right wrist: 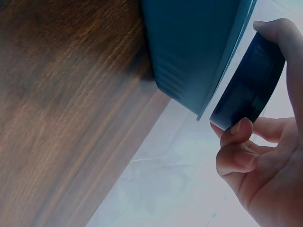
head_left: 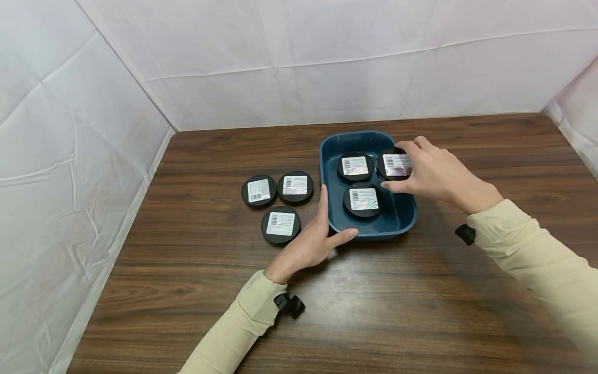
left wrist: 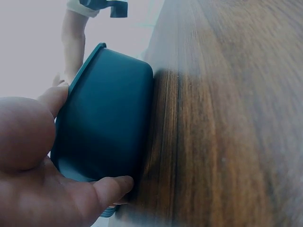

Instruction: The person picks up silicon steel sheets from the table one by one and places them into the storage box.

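Note:
A flat round black container (head_left: 394,164) with a white barcode label is gripped at its edge by my right hand (head_left: 434,171), thumb and fingers on opposite sides. In the right wrist view this black container (right wrist: 251,82) is tilted just above the tub's rim. Two similar labelled containers, a rear one (head_left: 354,166) and a front one (head_left: 363,200), lie inside the blue tub (head_left: 369,232). My left hand (head_left: 308,241) rests against the tub's near left corner, fingers straight along the left wall and thumb at the front rim.
Left of the tub, three more black containers lie label up on the wooden table (head_left: 187,249): a left one (head_left: 259,191), a right one (head_left: 295,187) and a front one (head_left: 281,225). White sheeting (head_left: 327,62) hangs behind the table and on the left.

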Demonstrator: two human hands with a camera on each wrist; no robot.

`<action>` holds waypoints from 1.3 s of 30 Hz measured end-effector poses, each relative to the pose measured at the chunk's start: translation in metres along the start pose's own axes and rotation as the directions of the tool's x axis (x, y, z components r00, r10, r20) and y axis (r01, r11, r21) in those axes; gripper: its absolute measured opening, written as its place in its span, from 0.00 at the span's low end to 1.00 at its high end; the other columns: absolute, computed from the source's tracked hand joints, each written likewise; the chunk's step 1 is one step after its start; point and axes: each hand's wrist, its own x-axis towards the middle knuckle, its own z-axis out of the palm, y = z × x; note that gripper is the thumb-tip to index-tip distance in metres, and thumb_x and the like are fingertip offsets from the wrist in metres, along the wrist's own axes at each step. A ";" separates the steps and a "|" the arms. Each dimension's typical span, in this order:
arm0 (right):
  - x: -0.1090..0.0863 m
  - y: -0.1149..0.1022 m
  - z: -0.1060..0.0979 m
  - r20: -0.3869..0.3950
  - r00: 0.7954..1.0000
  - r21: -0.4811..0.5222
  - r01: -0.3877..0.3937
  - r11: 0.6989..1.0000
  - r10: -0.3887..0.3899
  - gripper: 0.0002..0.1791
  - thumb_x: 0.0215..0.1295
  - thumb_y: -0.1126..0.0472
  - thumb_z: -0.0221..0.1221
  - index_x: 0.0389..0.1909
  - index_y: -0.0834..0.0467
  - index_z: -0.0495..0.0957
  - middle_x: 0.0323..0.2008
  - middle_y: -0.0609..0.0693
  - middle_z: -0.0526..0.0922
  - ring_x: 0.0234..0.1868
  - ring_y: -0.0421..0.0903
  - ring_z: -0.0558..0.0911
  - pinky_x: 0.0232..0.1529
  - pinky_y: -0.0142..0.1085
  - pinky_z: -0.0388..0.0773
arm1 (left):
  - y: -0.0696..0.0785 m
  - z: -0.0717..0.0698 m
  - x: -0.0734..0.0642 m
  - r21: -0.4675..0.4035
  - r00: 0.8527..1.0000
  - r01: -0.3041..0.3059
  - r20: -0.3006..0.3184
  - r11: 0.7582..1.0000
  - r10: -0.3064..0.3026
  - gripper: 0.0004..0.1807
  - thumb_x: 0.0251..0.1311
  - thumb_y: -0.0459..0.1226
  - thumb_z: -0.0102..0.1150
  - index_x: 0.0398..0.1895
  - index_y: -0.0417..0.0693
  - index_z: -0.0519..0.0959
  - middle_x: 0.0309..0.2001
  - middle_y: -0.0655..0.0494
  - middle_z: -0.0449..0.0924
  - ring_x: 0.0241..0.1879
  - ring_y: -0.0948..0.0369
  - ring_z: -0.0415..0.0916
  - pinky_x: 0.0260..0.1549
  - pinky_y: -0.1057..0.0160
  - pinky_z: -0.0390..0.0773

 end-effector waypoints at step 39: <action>0.034 -0.025 -0.007 0.133 0.988 -0.060 0.083 0.995 -0.075 0.54 0.59 0.35 0.63 0.72 0.68 0.57 0.61 0.69 0.66 0.44 0.60 0.78 0.48 0.54 0.78 | -0.002 -0.005 -0.001 -0.002 1.000 -0.005 0.006 1.000 0.005 0.58 0.72 0.52 0.55 0.76 0.65 0.14 0.82 0.56 0.26 0.80 0.56 0.40 0.77 0.49 0.51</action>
